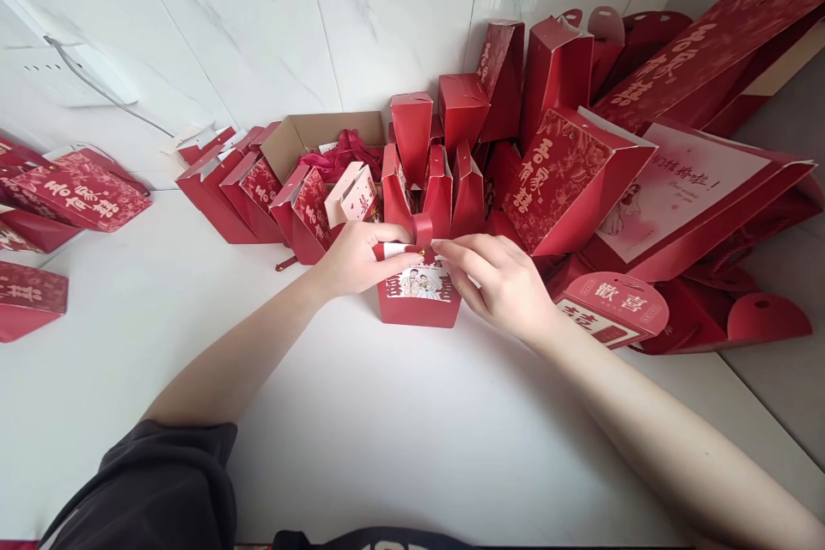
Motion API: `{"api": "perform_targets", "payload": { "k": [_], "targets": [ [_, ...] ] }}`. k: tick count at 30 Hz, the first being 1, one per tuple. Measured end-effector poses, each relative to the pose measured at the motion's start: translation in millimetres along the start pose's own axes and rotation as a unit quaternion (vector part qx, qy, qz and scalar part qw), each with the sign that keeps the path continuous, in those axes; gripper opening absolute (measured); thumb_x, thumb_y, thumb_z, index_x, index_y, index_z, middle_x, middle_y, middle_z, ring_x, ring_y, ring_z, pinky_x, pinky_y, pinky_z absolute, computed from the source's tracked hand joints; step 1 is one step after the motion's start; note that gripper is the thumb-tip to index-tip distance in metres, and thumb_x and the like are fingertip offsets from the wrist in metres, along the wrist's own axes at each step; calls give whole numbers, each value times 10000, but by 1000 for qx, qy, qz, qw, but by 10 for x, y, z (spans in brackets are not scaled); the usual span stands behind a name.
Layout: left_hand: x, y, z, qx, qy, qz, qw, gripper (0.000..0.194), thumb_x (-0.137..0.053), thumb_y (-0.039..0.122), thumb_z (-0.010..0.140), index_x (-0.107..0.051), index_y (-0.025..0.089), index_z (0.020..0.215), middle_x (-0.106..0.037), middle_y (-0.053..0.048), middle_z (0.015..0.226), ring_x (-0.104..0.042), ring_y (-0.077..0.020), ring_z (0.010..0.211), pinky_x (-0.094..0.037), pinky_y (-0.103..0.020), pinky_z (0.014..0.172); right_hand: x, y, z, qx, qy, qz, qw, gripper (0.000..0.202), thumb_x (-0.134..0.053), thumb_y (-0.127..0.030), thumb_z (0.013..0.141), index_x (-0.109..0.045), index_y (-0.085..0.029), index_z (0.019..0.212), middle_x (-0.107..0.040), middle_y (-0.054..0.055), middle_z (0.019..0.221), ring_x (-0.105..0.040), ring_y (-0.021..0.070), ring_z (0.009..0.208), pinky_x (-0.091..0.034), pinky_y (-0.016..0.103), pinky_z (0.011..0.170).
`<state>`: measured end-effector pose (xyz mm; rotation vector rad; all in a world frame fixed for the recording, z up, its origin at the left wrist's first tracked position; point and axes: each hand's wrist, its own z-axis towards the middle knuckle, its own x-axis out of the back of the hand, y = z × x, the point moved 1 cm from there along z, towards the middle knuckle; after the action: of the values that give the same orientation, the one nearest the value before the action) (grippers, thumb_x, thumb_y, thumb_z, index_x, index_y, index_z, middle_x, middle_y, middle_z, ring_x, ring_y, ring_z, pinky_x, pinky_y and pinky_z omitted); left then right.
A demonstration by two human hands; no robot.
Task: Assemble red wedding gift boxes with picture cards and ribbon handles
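Observation:
A small red gift box [418, 314] with a white panel showing a cartoon couple stands upright on the white table, close in front of me. A red ribbon [422, 228] loops up from its top edge, and a tiny gold bead or bell sits at the loop's base. My left hand [354, 259] pinches the box's top edge beside the ribbon, index finger behind and thumb in front. From the other side, my right hand [499, 282] has its fingertips closed together at the ribbon's base, partly covering the box's upper right corner. What lies under those fingertips is hidden.
Behind the box stand several small red boxes [412, 125] and a brown carton [335, 127] holding loose red ribbons [345, 156]. Larger red gift bags [560, 180] crowd the right side. More red boxes [83, 189] lie at the left, near a wall socket [83, 73] with a cable.

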<state>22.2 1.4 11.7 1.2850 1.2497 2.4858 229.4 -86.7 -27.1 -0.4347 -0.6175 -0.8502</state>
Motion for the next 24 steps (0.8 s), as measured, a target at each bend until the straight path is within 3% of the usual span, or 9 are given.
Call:
{"api": "perform_targets", "payload": {
  "k": [5,8,13,17,20,24],
  "targets": [
    [-60,79,-20,-29,-14,-51,998,229,-737,323,822,-758,174,995,-760,-68,1014,-703,-223,976,-550,-306,860,119,-79,68,-56,6,181,982,263,-558,-194,957,-563,-240,1216,-662,87,1102,-634,231,1010,-524,401,857],
    [-126,123,-38,-33,-12,-61,997,230,-762,310,804,-771,191,1000,-767,-57,988,-707,-213,927,-548,-299,826,166,-120,103,-66,-14,270,960,275,-557,-223,961,-569,-240,1235,-611,107,1213,-590,247,1154,-519,429,963],
    [-192,107,-42,-32,4,-48,998,164,-747,336,820,-782,195,897,-767,-45,879,-700,-189,817,-535,-280,720,175,-98,100,-77,-74,288,952,429,-543,-229,959,-491,-245,1385,-529,129,1406,-504,275,1308,-464,512,1076],
    [-197,77,-27,-30,17,-38,999,196,-747,353,818,-737,179,727,-708,-17,710,-633,-142,672,-482,-258,613,221,-41,93,-67,-62,283,955,496,-513,-177,963,-437,-262,1445,-495,111,1469,-464,264,1365,-445,511,1109],
    [-199,69,-19,-35,28,-19,999,299,-753,364,808,-651,165,609,-581,20,569,-518,-108,563,-397,-255,533,264,-18,98,-38,-51,266,962,515,-477,-138,968,-424,-290,1457,-429,86,1537,-424,269,1407,-444,521,1114],
    [-210,65,-20,-34,34,-14,999,356,-748,393,808,-611,160,576,-526,28,539,-472,-103,542,-369,-258,519,271,-8,98,-35,-46,251,966,522,-463,-148,974,-403,-305,1468,-411,90,1544,-421,284,1409,-490,532,1067]
  ]
}}
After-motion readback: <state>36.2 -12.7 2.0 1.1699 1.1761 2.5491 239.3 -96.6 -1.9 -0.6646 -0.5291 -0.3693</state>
